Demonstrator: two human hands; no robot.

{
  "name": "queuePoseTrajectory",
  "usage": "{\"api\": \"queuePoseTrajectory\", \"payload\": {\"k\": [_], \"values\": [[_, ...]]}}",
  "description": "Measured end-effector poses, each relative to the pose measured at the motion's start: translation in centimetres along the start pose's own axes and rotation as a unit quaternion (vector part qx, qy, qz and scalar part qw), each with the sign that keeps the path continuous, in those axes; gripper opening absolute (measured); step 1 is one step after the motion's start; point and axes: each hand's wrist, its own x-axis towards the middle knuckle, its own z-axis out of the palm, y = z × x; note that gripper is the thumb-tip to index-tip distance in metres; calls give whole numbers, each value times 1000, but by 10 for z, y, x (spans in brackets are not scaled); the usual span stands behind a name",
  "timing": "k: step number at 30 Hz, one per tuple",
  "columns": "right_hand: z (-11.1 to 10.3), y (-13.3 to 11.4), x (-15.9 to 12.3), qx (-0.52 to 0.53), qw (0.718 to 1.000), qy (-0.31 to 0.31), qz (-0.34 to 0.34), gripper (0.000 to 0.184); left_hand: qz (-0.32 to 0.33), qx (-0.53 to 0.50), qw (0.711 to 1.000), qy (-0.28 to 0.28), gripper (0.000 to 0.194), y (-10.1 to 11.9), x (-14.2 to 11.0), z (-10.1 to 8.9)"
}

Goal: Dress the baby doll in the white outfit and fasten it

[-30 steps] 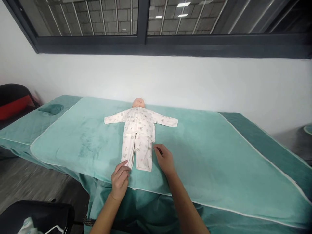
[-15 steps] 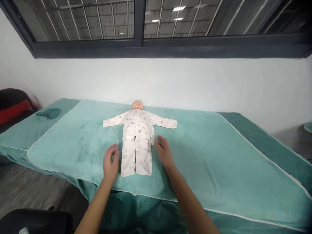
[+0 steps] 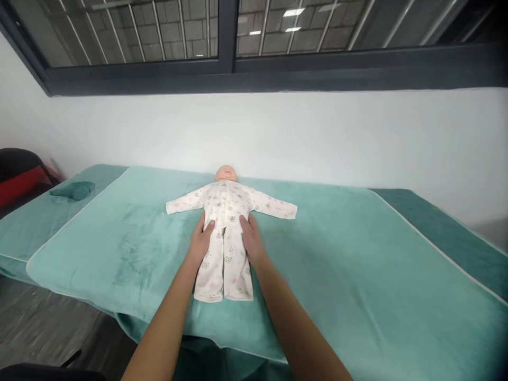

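A baby doll point(image 3: 226, 173) lies on its back on the green bed cover, head toward the wall and sleeves spread to both sides. It wears a white printed top point(image 3: 227, 203) and matching trousers point(image 3: 237, 280). My left hand point(image 3: 201, 238) clasps the doll's left-hand side in view at the waist, thumb on the front of the cloth. Opposite it, my right hand point(image 3: 251, 235) grips the other side at the same height, its thumb also on top. The other fingers of both hands are mostly hidden along the doll's sides.
The green covered bed point(image 3: 325, 275) runs along a white wall point(image 3: 278, 132) below a dark-framed window point(image 3: 226, 69). A face hole point(image 3: 73, 190) is at the bed's left end. Beyond that end stands a black and red chair point(image 3: 24, 177).
Both hands have moved inward and up from beside the trousers and now hold the doll at its waist. The camera view has shifted slightly.
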Motion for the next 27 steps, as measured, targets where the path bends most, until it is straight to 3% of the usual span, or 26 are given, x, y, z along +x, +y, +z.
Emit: {"api": "queuePoseTrajectory", "payload": {"k": [7, 17, 22, 24, 27], "values": [[-1, -15, 14, -4, 998, 0, 59, 88, 1, -24, 1000, -5, 63, -11, 30, 6], [-7, -22, -17, -22, 999, -31, 14, 71, -30, -25, 998, 49, 55, -10, 6, 4], [-18, -14, -58, -40, 998, -36, -14, 66, 16, 20, 993, 113, 52, -23, -42, 0], [-27, -5, -84, -74, 997, -26, -1, 71, 36, 40, 992, 118, 51, -28, -77, -3], [-45, 13, -138, -138, 990, -23, -18, 70, 10, 62, 994, 88, 47, -42, -145, -8]]}}
